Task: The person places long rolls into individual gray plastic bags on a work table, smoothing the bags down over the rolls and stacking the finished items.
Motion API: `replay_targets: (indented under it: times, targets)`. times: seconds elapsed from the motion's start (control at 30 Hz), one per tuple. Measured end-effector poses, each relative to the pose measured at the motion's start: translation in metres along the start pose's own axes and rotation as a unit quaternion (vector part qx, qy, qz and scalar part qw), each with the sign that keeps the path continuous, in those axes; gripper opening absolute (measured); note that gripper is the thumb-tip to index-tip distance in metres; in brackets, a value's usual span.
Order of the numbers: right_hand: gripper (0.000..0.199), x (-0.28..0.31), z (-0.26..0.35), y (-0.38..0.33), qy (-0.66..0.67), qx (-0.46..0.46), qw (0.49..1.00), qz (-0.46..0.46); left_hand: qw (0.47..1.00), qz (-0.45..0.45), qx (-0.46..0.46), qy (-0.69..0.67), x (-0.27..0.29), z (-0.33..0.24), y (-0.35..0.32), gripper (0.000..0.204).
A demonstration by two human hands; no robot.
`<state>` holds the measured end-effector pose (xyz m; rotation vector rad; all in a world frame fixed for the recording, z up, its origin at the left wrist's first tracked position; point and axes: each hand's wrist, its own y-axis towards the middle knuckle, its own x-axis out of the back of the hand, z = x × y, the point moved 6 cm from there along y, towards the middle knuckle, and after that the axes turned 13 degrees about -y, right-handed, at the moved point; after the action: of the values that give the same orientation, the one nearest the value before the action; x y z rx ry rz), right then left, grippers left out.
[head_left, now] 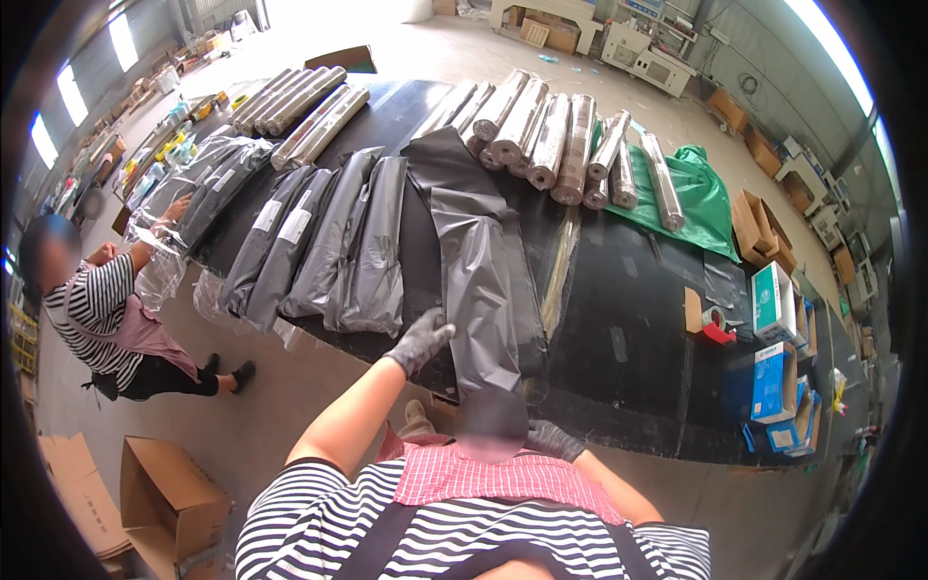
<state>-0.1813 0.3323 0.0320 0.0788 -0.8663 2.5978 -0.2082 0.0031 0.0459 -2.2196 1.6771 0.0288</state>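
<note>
grey bag [483, 261], green sheet [706, 198]

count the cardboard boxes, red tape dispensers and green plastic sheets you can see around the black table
open brown cardboard boxes: 3, one on the floor at lower left, two on the floor at right
red tape dispenser: 1
green plastic sheet: 1
total: 5

The single view came from a head-worn fisheye camera, looking steeply down and forward from above the person's own striped chest, which filled the near bottom edge. It faced a long black table [619, 290] that ran from near right to far left, close enough for the forearms to reach. Straight edges bent toward the dark round rim. Far beyond lay workshop floor [435, 48]; a cardboard box [169, 498] sat near left.
</note>
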Motion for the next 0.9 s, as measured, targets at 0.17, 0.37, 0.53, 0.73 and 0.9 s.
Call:
replay_targets:
  times: [0.17, 0.37, 0.53, 0.73, 0.9]
  targets:
    - [0.036, -0.010, -0.049, 0.033, -0.001, 0.075, 0.996, -0.041, 0.988, -0.137, 0.021, -0.074, 0.024, -0.040, 0.109, 0.082]
    - [0.042, -0.007, -0.048, 0.015, -0.127, 0.101, 0.979, -0.122, 0.970, -0.232, 0.056, -0.044, 0.074, -0.079, 0.221, 0.092]
    - [0.042, -0.013, -0.027, 0.013, -0.155, 0.037, 0.979, -0.130, 0.966, -0.232, 0.114, -0.002, 0.111, -0.071, 0.314, 0.051]
    - [0.041, -0.022, -0.019, 0.025, -0.139, -0.003, 0.979, -0.147, 0.895, -0.207, -0.216, 0.332, 0.038, -0.135, 0.283, 0.035]
    - [0.041, -0.014, 0.002, 0.037, -0.169, 0.007, 0.973, -0.160, 0.873, -0.045, -0.353, 0.333, -0.012, -0.179, 0.226, 0.021]
